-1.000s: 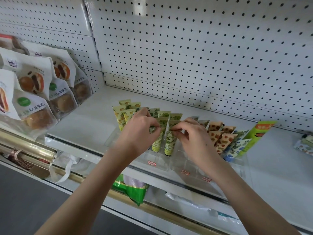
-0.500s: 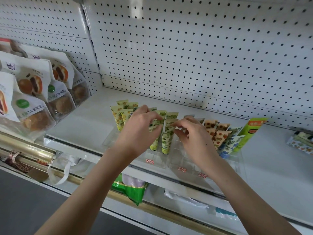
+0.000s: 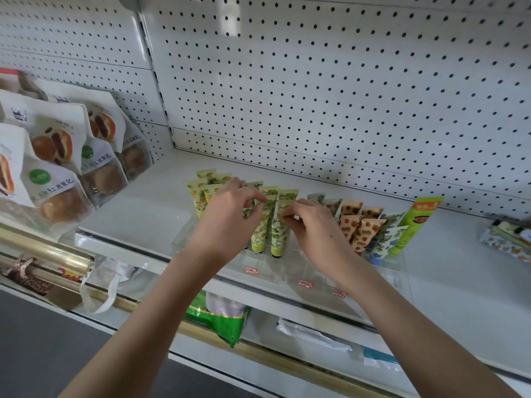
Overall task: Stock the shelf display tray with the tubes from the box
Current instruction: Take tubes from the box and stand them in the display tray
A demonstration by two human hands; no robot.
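Observation:
A clear plastic display tray (image 3: 298, 271) stands at the front of the white shelf and holds several small patterned tubes, cap down. My left hand (image 3: 230, 222) pinches the crimped top of a green-leaf tube (image 3: 260, 237). My right hand (image 3: 313, 225) pinches the top of the neighbouring green-leaf tube (image 3: 279, 238). Yellow tubes (image 3: 198, 193) stand at the tray's left, orange-patterned tubes (image 3: 362, 228) and blue-patterned tubes (image 3: 385, 239) at its right. No box is in view.
A tall green tube (image 3: 413, 225) leans at the tray's right end. Bagged buns (image 3: 57, 179) hang at the left. Patterned packets (image 3: 508, 239) lie at the far right of the shelf (image 3: 459, 268). A pegboard wall (image 3: 316, 81) backs it; bags lie on the lower shelf.
Both hands stay on the green tubes' tops, with only small finger shifts. The view has tilted slightly.

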